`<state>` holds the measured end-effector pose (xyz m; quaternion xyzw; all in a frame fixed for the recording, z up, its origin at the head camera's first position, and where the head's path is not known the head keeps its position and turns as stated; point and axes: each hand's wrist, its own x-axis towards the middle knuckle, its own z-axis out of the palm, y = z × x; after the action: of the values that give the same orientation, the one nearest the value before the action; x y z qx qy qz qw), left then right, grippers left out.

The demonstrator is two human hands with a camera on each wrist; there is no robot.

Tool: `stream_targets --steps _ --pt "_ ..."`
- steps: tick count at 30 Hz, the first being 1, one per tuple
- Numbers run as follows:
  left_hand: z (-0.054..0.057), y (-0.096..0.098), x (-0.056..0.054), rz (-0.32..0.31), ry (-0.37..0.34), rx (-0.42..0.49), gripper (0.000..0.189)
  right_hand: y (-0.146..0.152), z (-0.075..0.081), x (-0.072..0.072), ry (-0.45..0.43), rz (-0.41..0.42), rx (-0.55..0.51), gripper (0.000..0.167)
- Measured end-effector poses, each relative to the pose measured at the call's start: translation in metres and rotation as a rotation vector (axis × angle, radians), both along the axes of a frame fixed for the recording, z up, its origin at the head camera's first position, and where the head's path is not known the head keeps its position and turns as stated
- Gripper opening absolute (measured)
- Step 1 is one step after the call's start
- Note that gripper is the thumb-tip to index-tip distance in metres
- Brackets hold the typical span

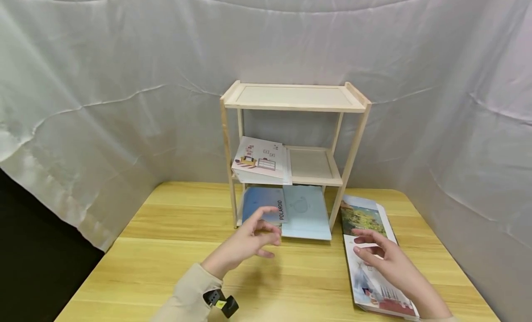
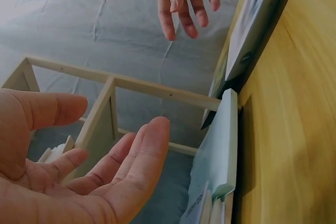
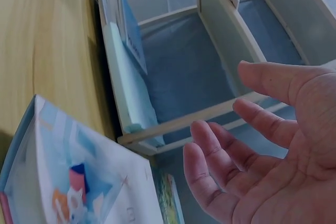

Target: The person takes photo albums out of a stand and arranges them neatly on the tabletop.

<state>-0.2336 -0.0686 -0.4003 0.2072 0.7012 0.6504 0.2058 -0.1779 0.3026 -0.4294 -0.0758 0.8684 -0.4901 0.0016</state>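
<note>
One rack (image 1: 295,95) with three shelves stands at the back edge of one desk (image 1: 178,229). At least six books show: at least two (image 1: 255,155) at the middle shelf's left end, at least two on the bottom shelf, one blue (image 1: 262,196) and one pale (image 1: 307,215), and at least two (image 1: 367,280) toward the desk's right edge. Two hands, left (image 1: 247,241) and right (image 1: 384,257); one wrist device (image 1: 220,302).
</note>
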Motion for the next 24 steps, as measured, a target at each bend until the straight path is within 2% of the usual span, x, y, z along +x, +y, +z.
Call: stream_targets --steps 17,24 --pt "0.021 -0.024 -0.006 0.052 0.066 -0.045 0.064 -0.02 0.023 -0.013 0.05 0.058 -0.06 0.054" --pt "0.03 -0.032 -0.009 0.073 0.059 -0.05 0.066 -0.026 0.034 -0.018 0.062 0.077 -0.067 0.053"
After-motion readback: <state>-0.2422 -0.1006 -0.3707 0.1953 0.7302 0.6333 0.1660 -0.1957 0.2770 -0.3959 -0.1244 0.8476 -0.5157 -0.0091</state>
